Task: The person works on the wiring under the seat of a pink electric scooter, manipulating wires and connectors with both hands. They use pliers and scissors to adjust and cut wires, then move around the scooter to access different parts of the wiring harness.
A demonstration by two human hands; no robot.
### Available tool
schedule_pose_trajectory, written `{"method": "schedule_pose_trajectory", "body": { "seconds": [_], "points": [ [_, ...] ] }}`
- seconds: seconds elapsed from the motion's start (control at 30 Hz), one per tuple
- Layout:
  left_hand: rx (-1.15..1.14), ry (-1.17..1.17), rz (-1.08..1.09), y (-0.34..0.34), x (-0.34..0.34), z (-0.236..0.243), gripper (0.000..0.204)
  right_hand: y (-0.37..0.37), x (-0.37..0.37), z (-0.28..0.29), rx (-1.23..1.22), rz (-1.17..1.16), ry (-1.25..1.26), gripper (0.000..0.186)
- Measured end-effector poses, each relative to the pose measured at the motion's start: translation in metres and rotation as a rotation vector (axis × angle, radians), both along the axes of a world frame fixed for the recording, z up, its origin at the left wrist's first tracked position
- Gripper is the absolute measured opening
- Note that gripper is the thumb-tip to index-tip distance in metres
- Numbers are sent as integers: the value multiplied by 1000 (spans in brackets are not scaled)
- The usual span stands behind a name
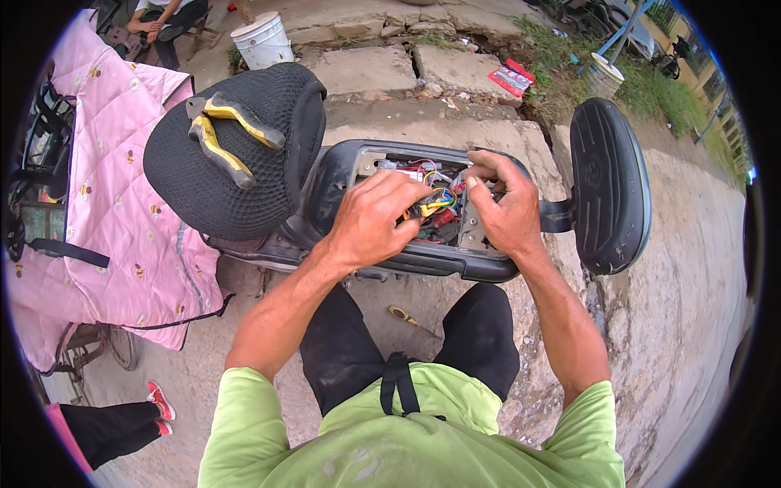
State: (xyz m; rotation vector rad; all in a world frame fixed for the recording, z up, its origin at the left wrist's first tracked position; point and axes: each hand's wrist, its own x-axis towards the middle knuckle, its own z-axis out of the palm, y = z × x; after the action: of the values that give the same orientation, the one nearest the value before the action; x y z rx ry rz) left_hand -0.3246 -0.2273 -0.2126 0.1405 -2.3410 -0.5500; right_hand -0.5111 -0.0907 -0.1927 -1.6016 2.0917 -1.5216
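An open compartment in a black electric scooter's body lies before me, packed with coloured wires and connectors. My left hand comes in from the left, its fingers closed at the yellow and blue wires. My right hand is bent over the compartment's right end. Its thumb and fingers are curled together beside the wires; what they hold, if anything, is hidden. On the black mesh-covered seat, left of the compartment, rest pliers with yellow and black handles, jaws toward the upper left.
A padded black backrest stands at the right. A pink quilted cover hangs over another vehicle at the left. On the ground below the scooter lies a yellow-handled screwdriver. A white bucket stands behind. Another person's legs show at lower left.
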Motion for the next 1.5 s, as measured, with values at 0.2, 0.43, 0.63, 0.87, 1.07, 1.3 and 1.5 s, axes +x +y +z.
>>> {"method": "schedule_pose_trajectory", "body": {
  "seconds": [0.2, 0.43, 0.63, 0.87, 1.07, 1.3, 1.5],
  "points": [
    [-89, 105, -41, 2, 5, -3, 42, -2, -2, 1, 141, 52, 438, 34],
    [-79, 151, -37, 5, 10, -6, 43, -7, -11, 3, 83, 0, 448, 33],
    [-69, 147, -48, 7, 12, -4, 43, -5, -27, 18, 73, -128, 136, 30],
    [-89, 139, -98, 6, 12, -5, 44, -14, -9, 24, 406, 39, 644, 28],
    [-119, 139, -120, 7, 13, -6, 43, -33, -8, 19, 487, 178, 811, 26],
    [-118, 149, -141, 10, 16, -3, 40, -44, 1, 29, 628, 207, 692, 35],
    [-123, 153, -152, 11, 15, -6, 39, -51, 3, 29, 782, 216, 608, 48]
  ]
}}
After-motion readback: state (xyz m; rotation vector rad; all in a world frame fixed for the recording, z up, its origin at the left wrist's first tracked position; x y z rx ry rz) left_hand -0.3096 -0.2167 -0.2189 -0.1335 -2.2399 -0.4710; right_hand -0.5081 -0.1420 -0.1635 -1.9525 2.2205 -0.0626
